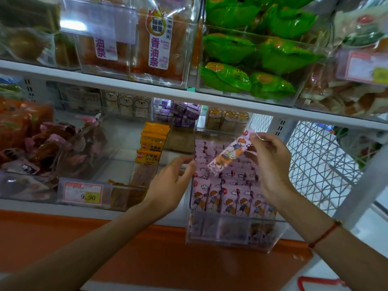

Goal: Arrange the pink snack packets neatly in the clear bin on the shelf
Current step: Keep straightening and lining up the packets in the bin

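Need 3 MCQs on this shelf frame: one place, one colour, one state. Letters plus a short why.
1. Where is the clear bin of pink packets?
A. top shelf
B. lower shelf, right of the yellow packets
C. floor

2. What colour are the packets in the bin above it?
A. green
B. blue
C. black

3. What is the right hand doing?
A. hanging idle
B. pressing the price tag
C. holding one pink packet above the bin

Answers:
1 B, the bin sits under the upper shelf beside the yellow stack.
2 A, green packets fill it.
3 C, its fingers pinch the packet's upper end; the left hand touches the bin's left edge.
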The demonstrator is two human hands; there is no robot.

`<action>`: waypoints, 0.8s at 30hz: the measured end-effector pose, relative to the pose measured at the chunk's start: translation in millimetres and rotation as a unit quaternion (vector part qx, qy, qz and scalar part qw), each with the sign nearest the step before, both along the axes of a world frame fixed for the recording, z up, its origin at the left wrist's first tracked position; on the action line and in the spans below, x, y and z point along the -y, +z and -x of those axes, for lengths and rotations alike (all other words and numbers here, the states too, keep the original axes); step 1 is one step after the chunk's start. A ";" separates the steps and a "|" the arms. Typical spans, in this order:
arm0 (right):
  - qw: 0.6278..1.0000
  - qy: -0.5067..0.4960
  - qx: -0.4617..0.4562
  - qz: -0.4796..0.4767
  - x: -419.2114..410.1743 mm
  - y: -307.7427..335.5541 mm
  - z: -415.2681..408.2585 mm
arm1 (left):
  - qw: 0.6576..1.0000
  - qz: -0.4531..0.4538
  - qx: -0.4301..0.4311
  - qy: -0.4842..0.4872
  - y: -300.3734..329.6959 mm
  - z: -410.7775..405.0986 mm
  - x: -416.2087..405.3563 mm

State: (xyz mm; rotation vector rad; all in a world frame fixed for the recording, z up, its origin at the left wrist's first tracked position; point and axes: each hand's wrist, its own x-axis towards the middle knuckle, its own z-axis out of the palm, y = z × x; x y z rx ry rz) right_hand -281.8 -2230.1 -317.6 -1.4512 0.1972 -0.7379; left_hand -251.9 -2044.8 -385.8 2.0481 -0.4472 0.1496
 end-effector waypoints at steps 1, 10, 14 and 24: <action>1.000 0.018 -0.011 -0.012 -1.2 1.2 9.3 | 1.000 -0.003 0.006 0.016 1.2 1.1 -0.1; 0.983 0.127 -0.081 -0.105 -6.0 -9.3 50.6 | 0.993 -0.007 0.096 -0.067 36.8 38.4 5.3; 0.980 0.138 -0.062 -0.131 -7.8 -8.6 51.6 | 0.988 -0.029 0.124 -0.086 42.6 46.7 5.9; 0.967 0.236 -0.059 -0.073 -4.4 -7.6 52.9 | 0.990 0.052 0.086 -0.100 44.3 43.6 11.2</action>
